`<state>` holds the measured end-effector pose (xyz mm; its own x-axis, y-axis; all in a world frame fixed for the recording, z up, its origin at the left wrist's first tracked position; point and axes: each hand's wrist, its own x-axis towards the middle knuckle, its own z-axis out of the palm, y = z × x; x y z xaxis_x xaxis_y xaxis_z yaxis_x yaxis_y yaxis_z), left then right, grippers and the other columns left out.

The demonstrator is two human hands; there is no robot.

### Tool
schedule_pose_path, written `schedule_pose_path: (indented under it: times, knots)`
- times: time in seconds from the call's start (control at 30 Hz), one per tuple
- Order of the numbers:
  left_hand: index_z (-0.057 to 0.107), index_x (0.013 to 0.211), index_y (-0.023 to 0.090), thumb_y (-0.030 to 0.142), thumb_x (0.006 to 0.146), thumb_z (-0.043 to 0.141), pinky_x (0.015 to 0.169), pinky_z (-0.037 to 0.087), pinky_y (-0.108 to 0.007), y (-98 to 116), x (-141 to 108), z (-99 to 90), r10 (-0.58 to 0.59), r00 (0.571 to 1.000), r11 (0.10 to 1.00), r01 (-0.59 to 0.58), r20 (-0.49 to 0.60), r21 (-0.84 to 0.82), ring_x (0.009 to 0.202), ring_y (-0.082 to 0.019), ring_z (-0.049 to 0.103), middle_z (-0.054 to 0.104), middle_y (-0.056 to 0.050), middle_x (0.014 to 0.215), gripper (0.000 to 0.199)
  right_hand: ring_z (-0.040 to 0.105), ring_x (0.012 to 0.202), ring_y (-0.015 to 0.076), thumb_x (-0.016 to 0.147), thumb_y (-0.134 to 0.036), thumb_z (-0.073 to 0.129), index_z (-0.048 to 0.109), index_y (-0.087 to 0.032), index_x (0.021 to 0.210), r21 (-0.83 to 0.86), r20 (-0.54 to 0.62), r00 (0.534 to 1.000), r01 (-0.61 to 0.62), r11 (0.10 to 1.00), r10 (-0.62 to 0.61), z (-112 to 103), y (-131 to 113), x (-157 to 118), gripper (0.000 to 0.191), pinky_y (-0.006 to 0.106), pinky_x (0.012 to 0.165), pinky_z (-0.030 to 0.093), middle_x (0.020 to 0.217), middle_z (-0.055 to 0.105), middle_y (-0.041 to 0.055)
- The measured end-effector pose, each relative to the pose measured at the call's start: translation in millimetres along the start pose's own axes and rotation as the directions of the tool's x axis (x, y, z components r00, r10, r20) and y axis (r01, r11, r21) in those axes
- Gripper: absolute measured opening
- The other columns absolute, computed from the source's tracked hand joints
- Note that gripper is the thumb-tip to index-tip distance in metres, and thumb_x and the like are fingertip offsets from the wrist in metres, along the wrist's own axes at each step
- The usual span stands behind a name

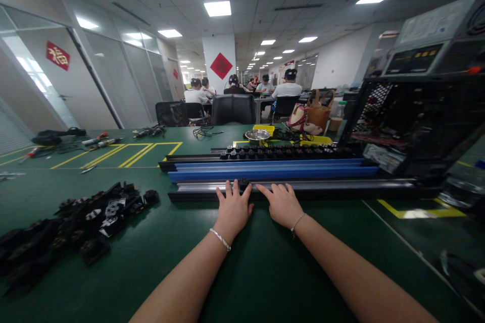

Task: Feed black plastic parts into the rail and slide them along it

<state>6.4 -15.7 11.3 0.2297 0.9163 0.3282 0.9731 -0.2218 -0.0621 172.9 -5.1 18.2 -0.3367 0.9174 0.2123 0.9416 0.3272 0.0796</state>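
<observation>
My left hand (233, 210) rests on the near edge of a long metal rail (341, 185) with black sides. Its fingers are spread, and the index fingertip is at a small black block (243, 182) seated in the rail's channel. To the right of that block, my right hand (284, 205) lies over the same edge. The right index finger stretches toward the block, with a small gap showing, while the other fingers bend onto the rail. Just behind runs a blue rail (273, 168). Beyond it, a black rail (193, 159) sits beside a row of black blocks (280, 152).
A heap of black parts (94, 217) covers the table's left side. Farther back are power tools (100, 141), a metal bowl (258, 135) and a yellow tray (264, 128). An open computer case (409, 126) stands at the right. Several people sit at tables beyond.
</observation>
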Motion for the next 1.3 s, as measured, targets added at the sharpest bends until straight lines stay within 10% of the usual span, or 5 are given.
schedule_pose_path:
  times: [1.3]
  knots:
    - [0.039, 0.138, 0.024, 0.049, 0.079, 0.055, 0.102, 0.023, -0.061, -8.1, -2.3, -8.7, -0.054, 0.998, 0.997, 0.053, 0.015, 0.051, 0.13, -0.039, 0.033, 0.039, -0.02, 0.142, 0.066, 0.049, 0.1, 0.0221, 0.079, -0.016, 0.043, 0.043, -0.034, 0.134, 0.053, -0.03, 1.0, -0.002, 0.999, 0.003, 0.5, 2.6, 1.5, 0.058, 0.04, 0.097, 0.02, 0.103, 0.059, 0.0069]
